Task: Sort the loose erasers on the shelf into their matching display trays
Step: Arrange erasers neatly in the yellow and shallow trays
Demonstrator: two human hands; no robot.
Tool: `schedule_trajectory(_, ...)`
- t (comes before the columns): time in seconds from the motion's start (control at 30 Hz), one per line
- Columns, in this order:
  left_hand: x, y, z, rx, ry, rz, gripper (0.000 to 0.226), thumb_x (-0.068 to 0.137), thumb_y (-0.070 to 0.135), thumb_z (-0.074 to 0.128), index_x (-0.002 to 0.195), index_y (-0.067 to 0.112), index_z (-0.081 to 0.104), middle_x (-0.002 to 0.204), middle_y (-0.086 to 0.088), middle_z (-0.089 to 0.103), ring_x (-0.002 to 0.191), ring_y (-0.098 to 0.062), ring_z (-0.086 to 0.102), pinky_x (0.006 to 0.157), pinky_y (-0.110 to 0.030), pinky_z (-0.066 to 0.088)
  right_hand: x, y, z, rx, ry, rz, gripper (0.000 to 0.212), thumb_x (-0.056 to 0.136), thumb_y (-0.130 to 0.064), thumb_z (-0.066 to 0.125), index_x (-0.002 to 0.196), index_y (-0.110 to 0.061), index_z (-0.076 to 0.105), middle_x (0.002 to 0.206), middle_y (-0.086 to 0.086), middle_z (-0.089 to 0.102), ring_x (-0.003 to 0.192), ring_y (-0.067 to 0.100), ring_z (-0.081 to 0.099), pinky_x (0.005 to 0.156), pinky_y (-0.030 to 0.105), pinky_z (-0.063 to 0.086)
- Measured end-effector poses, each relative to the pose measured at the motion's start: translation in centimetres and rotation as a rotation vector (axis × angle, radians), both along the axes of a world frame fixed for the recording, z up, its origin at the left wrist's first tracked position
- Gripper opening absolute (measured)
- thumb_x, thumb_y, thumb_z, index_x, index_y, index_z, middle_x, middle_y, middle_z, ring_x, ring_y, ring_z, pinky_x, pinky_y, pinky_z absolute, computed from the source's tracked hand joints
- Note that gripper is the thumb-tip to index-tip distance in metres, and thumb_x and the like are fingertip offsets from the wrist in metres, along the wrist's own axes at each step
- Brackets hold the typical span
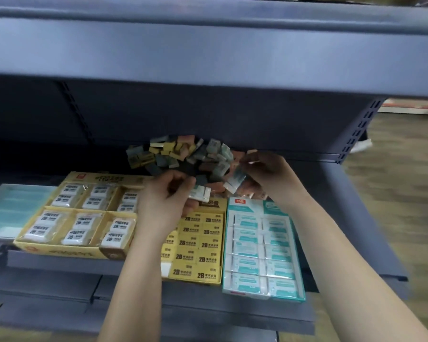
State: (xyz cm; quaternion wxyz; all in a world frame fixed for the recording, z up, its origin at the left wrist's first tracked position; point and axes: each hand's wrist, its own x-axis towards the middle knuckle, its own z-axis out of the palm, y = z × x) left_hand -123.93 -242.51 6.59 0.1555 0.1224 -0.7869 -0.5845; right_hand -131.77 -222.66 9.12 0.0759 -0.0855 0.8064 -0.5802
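Though blurred toward the right edge, legible enough for these entries.

Largest item: grey shelf [331, 191], spanning the view beneath an upper shelf [208, 45] of the same grey. Carries four trays along its front.

Next in size: wide yellow tray [59, 251], left of centre, divided into six compartments, each filled with white wrapped erasers marked 2B.

To the right: teal tray [262, 296], packed with two columns of teal-and-white wrapped erasers.

Between those two, touching the teal tray: narrow yellow tray [193, 280], filled with yellow 2B erasers and partly hidden by the left forearm.

At far left: pale blue tray [8, 208], contents too blurred to tell.

Behind the trays, against the back panel: pile of loose erasers [183, 154], mixed yellow, pink, grey, black and pale green, unsorted.

Left hand [163, 203]: raised over the gap between the yellow trays, fingers curled, tips pinching a white-and-teal eraser [200, 193].

Right hand [269, 176]: raised at the pile's right edge, above the back of the teal tray, thumb and fingers pinching a teal-wrapped eraser [236, 181], tilted.

Held erasers near each other, not touching.
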Motion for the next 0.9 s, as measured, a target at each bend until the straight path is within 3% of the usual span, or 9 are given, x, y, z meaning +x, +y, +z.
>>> schedule_trajectory(0.1, -0.2, 1.0, 0.0, 0.016, 0.001, -0.007, 0.009, 0.095, 0.024, 0.062, 0.09, 0.018, 0.066, 0.075, -0.005, 0.073, 0.061, -0.016, 0.072, 0.058, -0.029, 0.059, 1.5, 1.7, -0.8, -0.127, -0.136, 0.024, 0.025, 0.097, -0.002, 0.044, 0.107, -0.011, 0.066, 0.086, 0.014, 0.075, 0.076, 0.027, 0.075, 0.067, 0.031, 0.06)
schedule_trajectory(0.2, -0.4, 2.0, 0.0, 0.016, 0.008, -0.017, 0.008, 0.095, 0.023, 0.062, 0.088, 0.022, 0.065, 0.079, -0.003, 0.072, 0.06, -0.012, 0.071, 0.053, -0.019, 0.056, 2.6, 3.1, -1.5, -0.195, -0.154, 0.037, 0.03, 0.093, 0.001, 0.046, 0.107, -0.013, 0.069, 0.091, 0.013, 0.076, 0.083, 0.028, 0.074, 0.078, 0.036, 0.06)
schedule_trajectory(0.33, -0.6, 3.2, -0.3, 0.007, 0.007, -0.033, 0.007, 0.094, 0.024, 0.062, 0.088, 0.025, 0.066, 0.077, -0.001, 0.072, 0.061, -0.013, 0.072, 0.055, -0.021, 0.057, 4.0, 4.2, -1.6, -0.371, -0.236, 0.011, 0.026, 0.093, 0.009, 0.045, 0.104, -0.001, 0.066, 0.091, 0.017, 0.075, 0.077, 0.024, 0.073, 0.065, 0.024, 0.06)
schedule_trajectory(0.5, -0.6, 4.3, -0.9, 0.043, -0.014, -0.047, 0.005, 0.094, 0.022, 0.062, 0.092, 0.019, 0.066, 0.083, -0.003, 0.072, 0.061, -0.014, 0.071, 0.052, -0.017, 0.054, 4.8, 5.6, -1.7, -0.426, -0.269, 0.001, 0.032, 0.086, 0.015, 0.058, 0.116, 0.004, 0.062, 0.096, 0.014, 0.075, 0.085, 0.024, 0.073, 0.065, 0.02, 0.059)
schedule_trajectory(0.67, -0.4, 4.7, -1.4, 0.005, -0.015, -0.045, 0.012, 0.092, 0.029, 0.064, 0.093, 0.018, 0.067, 0.097, -0.011, 0.069, 0.063, -0.014, 0.072, 0.053, -0.017, 0.053, 5.4, 6.1, -1.6, -0.498, -0.274, -0.031, 0.025, 0.1, 0.001, 0.044, 0.117, 0.002, 0.061, 0.097, 0.017, 0.075, 0.085, 0.027, 0.074, 0.063, 0.022, 0.059)
schedule_trajectory(0.8, -0.3, 4.8, -1.2, 0.017, -0.022, -0.029, 0.013, 0.092, 0.029, 0.064, 0.096, 0.016, 0.067, 0.095, -0.01, 0.07, 0.063, -0.014, 0.072, 0.054, -0.019, 0.055, 5.7, 6.4, -1.4, -0.406, -0.212, -0.054, 0.019, 0.099, -0.003, 0.05, 0.107, -0.005, 0.066, 0.092, 0.011, 0.076, 0.082, 0.022, 0.074, 0.065, 0.02, 0.059)
schedule_trajectory(0.9, -0.1, 4.9, -1.1, 0.016, -0.018, -0.017, 0.013, 0.092, 0.028, 0.064, 0.096, 0.016, 0.067, 0.096, -0.01, 0.069, 0.063, -0.014, 0.072, 0.055, -0.02, 0.056, 5.8, 6.6, -1.6, -0.264, -0.149, -0.077, 0.012, 0.094, 0.0, 0.058, 0.096, -0.008, 0.068, 0.079, 0.006, 0.074, 0.064, 0.014, 0.071, 0.054, 0.017, 0.053)
